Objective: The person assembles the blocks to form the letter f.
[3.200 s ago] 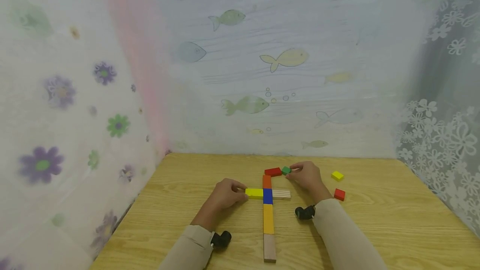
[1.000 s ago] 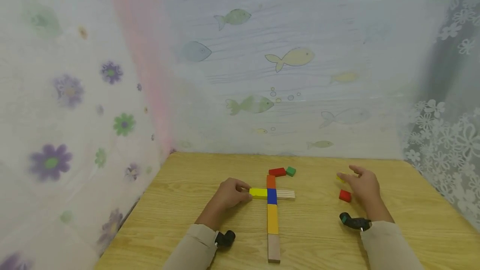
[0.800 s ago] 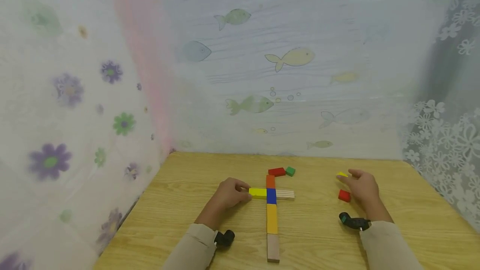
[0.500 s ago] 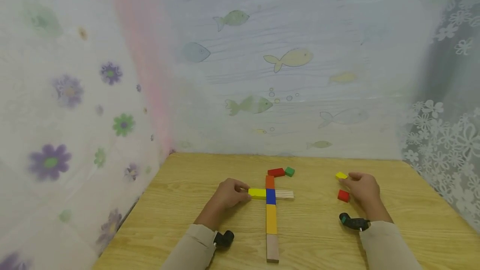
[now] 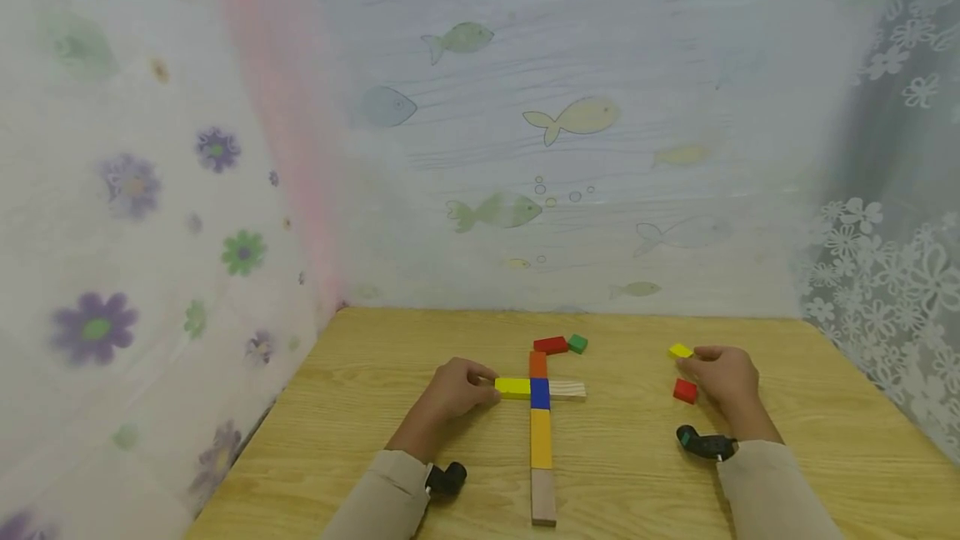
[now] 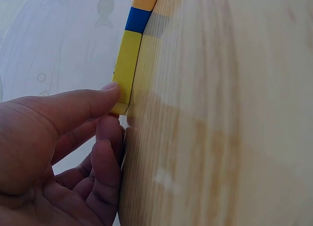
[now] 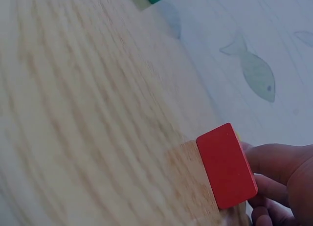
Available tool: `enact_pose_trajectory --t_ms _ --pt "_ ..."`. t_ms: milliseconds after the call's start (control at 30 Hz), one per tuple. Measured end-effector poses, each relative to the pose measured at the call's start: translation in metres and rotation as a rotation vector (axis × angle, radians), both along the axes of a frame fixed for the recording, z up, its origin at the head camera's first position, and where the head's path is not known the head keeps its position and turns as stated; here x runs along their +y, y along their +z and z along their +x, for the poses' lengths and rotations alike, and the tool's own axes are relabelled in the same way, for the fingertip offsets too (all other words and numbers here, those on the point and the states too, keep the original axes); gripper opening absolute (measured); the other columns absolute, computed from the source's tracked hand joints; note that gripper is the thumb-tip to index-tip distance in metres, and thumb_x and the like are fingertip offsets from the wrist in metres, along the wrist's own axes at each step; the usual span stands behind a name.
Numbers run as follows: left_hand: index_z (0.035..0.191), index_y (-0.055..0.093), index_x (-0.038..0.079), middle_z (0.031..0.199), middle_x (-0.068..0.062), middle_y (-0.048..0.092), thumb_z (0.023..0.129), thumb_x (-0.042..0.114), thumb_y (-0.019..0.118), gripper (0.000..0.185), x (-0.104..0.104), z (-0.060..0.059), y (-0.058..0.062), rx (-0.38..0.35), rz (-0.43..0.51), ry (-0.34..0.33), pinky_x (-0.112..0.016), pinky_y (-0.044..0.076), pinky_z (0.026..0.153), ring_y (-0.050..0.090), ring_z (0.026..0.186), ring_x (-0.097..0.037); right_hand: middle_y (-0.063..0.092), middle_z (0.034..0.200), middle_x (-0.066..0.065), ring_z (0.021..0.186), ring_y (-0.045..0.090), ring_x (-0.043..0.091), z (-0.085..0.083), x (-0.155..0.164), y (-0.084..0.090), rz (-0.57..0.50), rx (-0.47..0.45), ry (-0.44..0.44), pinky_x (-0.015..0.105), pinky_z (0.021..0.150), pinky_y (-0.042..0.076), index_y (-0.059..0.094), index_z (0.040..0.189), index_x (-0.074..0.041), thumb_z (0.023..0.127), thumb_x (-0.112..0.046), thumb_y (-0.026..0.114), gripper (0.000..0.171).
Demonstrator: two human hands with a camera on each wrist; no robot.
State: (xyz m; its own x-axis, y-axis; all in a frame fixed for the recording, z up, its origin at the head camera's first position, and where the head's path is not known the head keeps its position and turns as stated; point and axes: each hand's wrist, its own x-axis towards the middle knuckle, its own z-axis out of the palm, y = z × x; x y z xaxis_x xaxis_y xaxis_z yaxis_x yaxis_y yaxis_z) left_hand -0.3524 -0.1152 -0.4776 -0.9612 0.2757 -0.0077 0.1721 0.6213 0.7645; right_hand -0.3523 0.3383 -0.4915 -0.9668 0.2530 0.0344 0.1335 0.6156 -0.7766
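Observation:
My left hand [image 5: 456, 388] pinches the outer end of a long yellow block [image 5: 512, 388]; in the left wrist view the thumb lies on its end. That block meets a blue block [image 5: 540, 393] at the middle of a cross, with a plain wood block [image 5: 567, 391] on the other side. At the right, my right hand [image 5: 723, 377] has thumb and index finger at the edges of a small yellow block [image 5: 680, 351]. A red block [image 5: 685, 391] lies just nearer and hides most of the yellow one in the right wrist view.
An orange block [image 5: 538, 364] stands above the blue one, leading to a long red block [image 5: 551, 345] and a small green block [image 5: 577, 343]. Below the blue lie an amber block [image 5: 541, 438] and a light brown block [image 5: 543, 497]. A fish-patterned curtain [image 5: 600, 190] borders the table's back.
The right hand has let go of the green block beside the long red one and moved right, lowering its fingers to the small yellow block. My left hand stays on the long yellow block.

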Motion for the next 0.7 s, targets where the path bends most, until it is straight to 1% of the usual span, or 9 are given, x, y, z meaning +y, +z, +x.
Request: enact_pose_trajectory --t_ms 133,333,600,700 --pt "0.121 0.078 0.015 0.111 -0.009 0.071 0.090 0.025 0.082 0.033 0.0004 0.0003 0.0002 -0.003 -0.003 0.002 -0.038 0.058 0.080 0.063 0.094 -0.021 0.059 0.138 0.033 0.122 0.053 0.053 0.0009 -0.0013 0.0016 0.018 0.003 -0.003 0.056 0.093 0.053 0.060 0.138 0.009 0.097 -0.039 0.069 0.064" --pt "0.121 0.078 0.016 0.114 -0.010 0.071 0.090 0.025 0.082 0.033 0.0002 0.0023 0.0016 -0.013 -0.005 0.004 -0.043 0.058 0.085 0.065 0.099 -0.024 0.059 0.136 0.035 0.120 0.054 0.054 0.0024 -0.0045 0.0047 0.035 -0.002 -0.020 0.057 0.094 0.052 0.062 0.134 0.010 0.096 -0.039 0.071 0.063" --pt "0.121 0.078 0.016 0.116 -0.010 0.071 0.089 0.025 0.082 0.033 0.0006 0.0022 0.0023 -0.019 0.000 0.012 -0.043 0.058 0.086 0.064 0.100 -0.024 0.061 0.134 0.034 0.117 0.054 0.053 0.0004 -0.0027 0.0023 0.037 0.007 -0.029 0.051 0.086 0.055 0.065 0.132 0.009 0.094 -0.039 0.074 0.061" --pt "0.121 0.078 0.016 0.115 -0.011 0.070 0.089 0.025 0.082 0.033 0.0005 0.0020 0.0025 -0.020 -0.001 0.010 -0.042 0.058 0.085 0.064 0.099 -0.024 0.060 0.134 0.035 0.118 0.054 0.054 -0.0004 -0.0023 0.0019 0.040 0.003 -0.029 0.051 0.087 0.055 0.066 0.131 0.009 0.094 -0.038 0.073 0.060"
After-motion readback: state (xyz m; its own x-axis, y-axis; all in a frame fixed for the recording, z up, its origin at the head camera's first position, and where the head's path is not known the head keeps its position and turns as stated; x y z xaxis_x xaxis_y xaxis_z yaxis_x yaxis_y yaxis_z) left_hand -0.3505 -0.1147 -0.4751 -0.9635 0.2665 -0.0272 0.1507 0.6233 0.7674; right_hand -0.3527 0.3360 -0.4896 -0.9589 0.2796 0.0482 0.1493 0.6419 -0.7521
